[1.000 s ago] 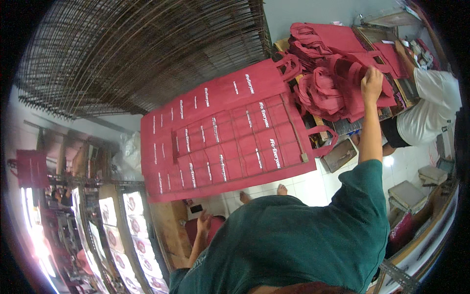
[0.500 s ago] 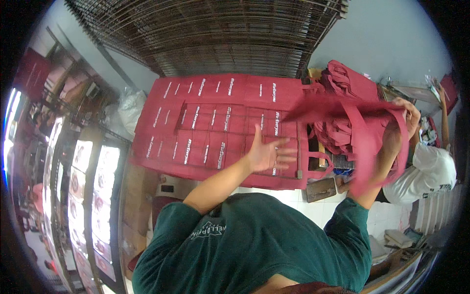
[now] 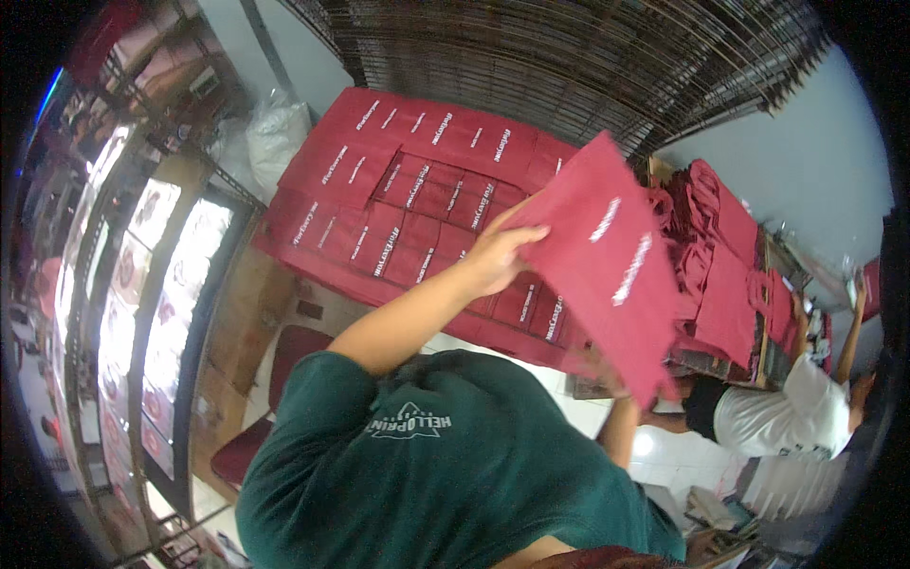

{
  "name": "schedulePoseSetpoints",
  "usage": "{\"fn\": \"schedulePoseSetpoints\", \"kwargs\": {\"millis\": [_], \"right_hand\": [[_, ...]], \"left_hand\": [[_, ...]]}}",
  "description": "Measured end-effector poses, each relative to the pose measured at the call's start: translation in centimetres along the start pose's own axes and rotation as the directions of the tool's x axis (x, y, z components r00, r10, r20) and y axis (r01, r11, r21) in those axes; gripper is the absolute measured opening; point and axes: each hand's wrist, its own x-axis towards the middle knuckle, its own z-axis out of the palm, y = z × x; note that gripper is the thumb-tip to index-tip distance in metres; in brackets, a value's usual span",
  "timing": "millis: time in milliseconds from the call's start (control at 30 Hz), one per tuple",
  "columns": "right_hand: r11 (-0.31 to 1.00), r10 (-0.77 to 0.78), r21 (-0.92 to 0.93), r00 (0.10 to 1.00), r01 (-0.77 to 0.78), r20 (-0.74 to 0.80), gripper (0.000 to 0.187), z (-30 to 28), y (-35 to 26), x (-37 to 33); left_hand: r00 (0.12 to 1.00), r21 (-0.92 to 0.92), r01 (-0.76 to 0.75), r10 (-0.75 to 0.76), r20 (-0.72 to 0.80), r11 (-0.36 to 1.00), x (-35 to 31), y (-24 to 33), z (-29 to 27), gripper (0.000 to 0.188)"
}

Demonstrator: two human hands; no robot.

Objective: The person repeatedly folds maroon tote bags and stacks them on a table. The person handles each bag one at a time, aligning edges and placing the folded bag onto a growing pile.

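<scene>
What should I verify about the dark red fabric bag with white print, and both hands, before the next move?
1. Left hand has a grip on the dark red fabric bag with white print: ok, its thumb lies over the bag's edge.
2. Right hand has a grip: cannot tell; it is blurred at the bag's lower end.
3. Printed side faces the camera: ok, white print shows.
4. Bag level and sharp: not ok; it is tilted, its lower end blurred.
5. Handles hang free: cannot tell; none shows clearly.
6. Flat red fabric pieces with white print fully in view: not ok; bag and left arm cover some.
</scene>
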Motion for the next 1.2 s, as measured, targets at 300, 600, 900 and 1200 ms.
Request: {"fn": "schedulePoseSetpoints", "kwargs": {"millis": [300, 600, 900, 1200], "right_hand": [[0.937, 0.227, -0.143, 0.865, -0.32, -0.448, 0.057, 1.1, 9.2, 6.1], [0.888, 0.095, -0.357, 0.876, -0.29, -0.474, 0.036, 4.2, 14.8, 21.0], [0.656, 0.126, -0.406, 0.622, -0.637, -0.773, 0.031, -5.3, 20.2, 29.0], [0.677, -0.038, -0.445, 0.575, -0.587, -0.817, 0.061, -8.9, 26.0, 28.7]], "left_hand": [[0.951, 0.319, 0.13, -0.028, -0.308, 0.939, -6.3, 4.0, -14.7, 0.067], [0.911, 0.547, -0.015, 0.237, -0.337, 0.837, -6.0, 14.1, -23.2, 0.068], [0.715, 0.735, 0.227, 0.403, -0.571, 0.639, -1.7, 15.8, -38.1, 0.047], [0.584, 0.814, 0.509, 0.582, -0.566, 0.281, -2.8, 11.6, -45.0, 0.041]]}}
